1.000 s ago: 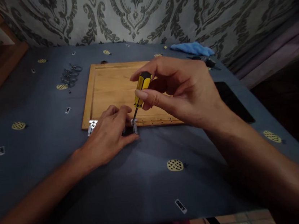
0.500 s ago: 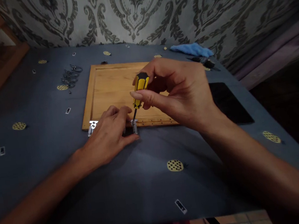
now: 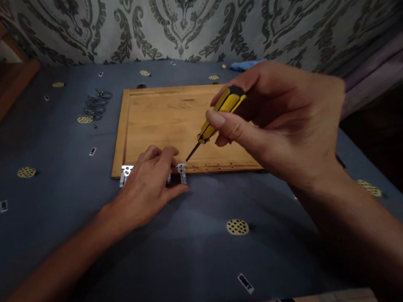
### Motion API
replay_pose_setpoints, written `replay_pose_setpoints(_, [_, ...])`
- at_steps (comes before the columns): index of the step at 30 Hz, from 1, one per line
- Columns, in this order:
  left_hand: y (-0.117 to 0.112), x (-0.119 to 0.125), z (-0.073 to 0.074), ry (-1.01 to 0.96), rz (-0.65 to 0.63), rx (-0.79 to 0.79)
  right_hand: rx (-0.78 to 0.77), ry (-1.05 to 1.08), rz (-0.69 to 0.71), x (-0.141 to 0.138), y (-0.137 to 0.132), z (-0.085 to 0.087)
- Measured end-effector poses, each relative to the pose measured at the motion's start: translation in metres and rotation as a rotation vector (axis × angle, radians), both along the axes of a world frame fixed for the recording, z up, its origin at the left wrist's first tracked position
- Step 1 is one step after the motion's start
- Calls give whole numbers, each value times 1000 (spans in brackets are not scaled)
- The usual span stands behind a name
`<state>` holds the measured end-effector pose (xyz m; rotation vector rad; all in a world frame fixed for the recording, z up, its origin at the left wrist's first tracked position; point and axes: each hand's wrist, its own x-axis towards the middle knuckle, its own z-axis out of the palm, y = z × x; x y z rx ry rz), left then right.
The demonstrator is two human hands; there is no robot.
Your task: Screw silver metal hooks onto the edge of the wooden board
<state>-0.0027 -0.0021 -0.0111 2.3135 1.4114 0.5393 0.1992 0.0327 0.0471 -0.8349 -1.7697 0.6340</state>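
Note:
My right hand [image 3: 274, 117] grips a small yellow-and-black screwdriver [image 3: 224, 109] between thumb and fingers. The shaft slants down to the left, its tip just above and to the right of a silver metal hinge [image 3: 181, 168], apart from it. That hinge sits at the near edge of a wooden panel [image 3: 160, 112] lying flat. My left hand [image 3: 149, 177] is closed around the hinge, thumb in front and fingers over the panel, hiding part of the metal. Left of it, another metal hinge [image 3: 127, 170] shows at the panel's near left corner.
Several dark ring-like pieces [image 3: 96, 105] lie on the patterned blue tablecloth [image 3: 87, 233] left of the panel. A blue cloth [image 3: 246, 65] is partly hidden behind my right hand. A wooden cabinet or shelf [image 3: 23, 75] stands at the left, and a patterned curtain [image 3: 185, 16] hangs behind.
My right hand has moved right, lifting the screwdriver's tip off the hinge and tilting it more. My left hand stays at the hinge.

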Motion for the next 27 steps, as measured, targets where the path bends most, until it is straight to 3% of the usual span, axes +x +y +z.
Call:
replay_pose_setpoints(6, [-1, 1, 3, 12, 18, -22, -55, 4, -11, 1, -2, -9])
replay_pose_setpoints(27, [-2, 2, 5, 12, -19, 23, -58, -81, 67, 0, -2, -8])
